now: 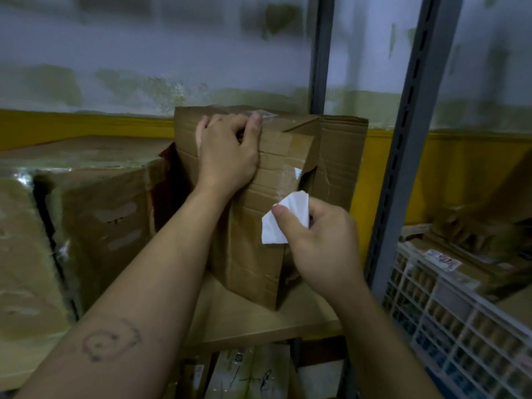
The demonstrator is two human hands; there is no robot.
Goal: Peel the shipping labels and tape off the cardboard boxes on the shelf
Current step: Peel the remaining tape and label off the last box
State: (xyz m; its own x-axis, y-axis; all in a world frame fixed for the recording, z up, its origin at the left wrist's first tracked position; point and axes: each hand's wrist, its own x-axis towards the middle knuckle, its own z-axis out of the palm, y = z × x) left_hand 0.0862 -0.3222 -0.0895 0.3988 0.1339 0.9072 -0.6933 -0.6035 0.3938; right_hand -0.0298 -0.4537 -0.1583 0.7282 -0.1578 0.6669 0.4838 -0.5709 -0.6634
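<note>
Peeling wall (172, 53) behind, wooden shelf board (244, 321) underneath: the crumpled cardboard box (250, 254) stands on it. Your left hand (227, 156) curls over its top edge, gripping it. Your right hand (319, 240) pinches a white label piece (283, 220) by the front face. A scrap (298, 171) sits higher, beside clear tape (285, 165). Jerk it and the paper likely tears short, or the soft box tips toward you.

Dim room, weak light. The back wall (172, 53) was pale grey, paint flaked off in greenish patches, with a yellow band (72, 125) along its lower part. Two grey metal posts stood right of centre: a slotted upright (408, 139) nearer, a plain upright (321, 53) behind. A tan shelf (259, 321) ran left of them. A white lattice crate (449, 318) sat lower right.
</note>
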